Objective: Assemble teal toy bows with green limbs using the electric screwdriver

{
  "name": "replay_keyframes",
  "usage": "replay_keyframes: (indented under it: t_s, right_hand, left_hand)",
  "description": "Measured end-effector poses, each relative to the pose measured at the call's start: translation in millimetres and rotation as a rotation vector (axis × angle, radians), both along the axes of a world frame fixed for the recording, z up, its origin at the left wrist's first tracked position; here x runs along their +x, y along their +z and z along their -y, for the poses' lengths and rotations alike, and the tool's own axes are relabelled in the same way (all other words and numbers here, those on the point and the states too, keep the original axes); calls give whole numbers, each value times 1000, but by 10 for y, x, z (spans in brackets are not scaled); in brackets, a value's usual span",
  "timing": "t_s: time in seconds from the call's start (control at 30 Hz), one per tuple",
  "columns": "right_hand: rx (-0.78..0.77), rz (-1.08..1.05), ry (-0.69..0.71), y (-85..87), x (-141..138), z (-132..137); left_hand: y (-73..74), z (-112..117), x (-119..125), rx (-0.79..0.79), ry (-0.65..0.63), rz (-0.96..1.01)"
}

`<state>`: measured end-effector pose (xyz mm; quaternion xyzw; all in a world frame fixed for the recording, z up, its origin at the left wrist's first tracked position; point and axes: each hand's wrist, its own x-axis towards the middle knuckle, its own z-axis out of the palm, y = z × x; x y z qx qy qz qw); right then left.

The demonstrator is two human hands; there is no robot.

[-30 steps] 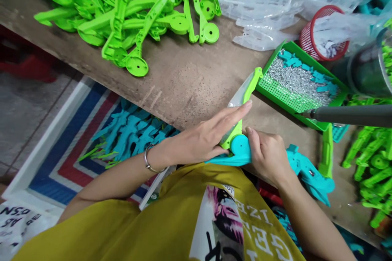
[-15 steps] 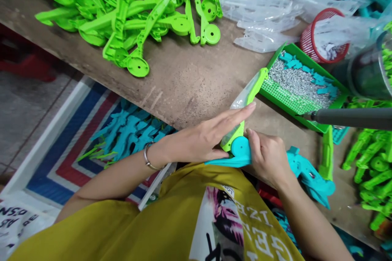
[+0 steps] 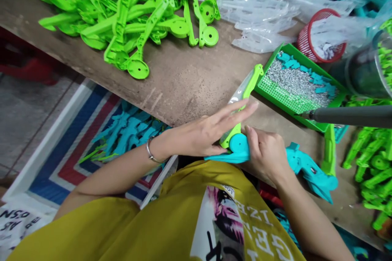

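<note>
My right hand (image 3: 267,153) is closed round a long turquoise plastic part (image 3: 306,167) with a round disc at one end, near the table's front edge. From the disc a lime-green plastic arm (image 3: 254,79) with a translucent plastic piece (image 3: 240,91) along its side slants up and away. My left hand (image 3: 211,128) lies across this green arm, fingers stretched out and slightly apart. Its thumb is low, by the turquoise part. The palm side of the left hand is hidden.
A green basket (image 3: 277,91) holds small metal pieces and turquoise bits. A grey rod-shaped tool (image 3: 352,116) points in from the right. Lime-green parts (image 3: 131,16) are heaped at the back left, translucent parts (image 3: 260,12) behind. A red basket (image 3: 306,43) stands beside a dark container (image 3: 367,71).
My left hand's fingers have spread slightly and tilted over the green arm. The held parts have shifted a little up and left in view. The right hand keeps its grip.
</note>
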<state>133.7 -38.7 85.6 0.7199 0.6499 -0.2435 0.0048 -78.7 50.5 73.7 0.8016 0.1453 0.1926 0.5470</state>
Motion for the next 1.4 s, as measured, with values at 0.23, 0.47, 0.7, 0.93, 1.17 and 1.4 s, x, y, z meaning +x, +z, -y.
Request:
replay_keyframes:
  t_s: [0.23, 0.47, 0.7, 0.93, 1.17, 1.4]
  right_hand:
    - [-75, 130, -30, -90, 36, -178]
    - [-175, 241, -11, -187, -1, -317]
    - [-27, 161, -98, -274, -7, -385]
    - [904, -118, -158, -450, 203, -152]
    - [1223, -372, -822, -122, 705, -38]
    - [845, -870, -617, 229, 695, -577]
  left_hand:
    - [-40, 123, -176, -593, 279, -285]
    - [-267, 278, -56, -881, 350, -361]
    - [-270, 189, -7, -923, 459, -358]
    - [-363, 167, 60, -932, 552, -278]
    - [-390, 243, 108, -983, 659, -168]
    - [-423, 306, 132, -949, 701, -83]
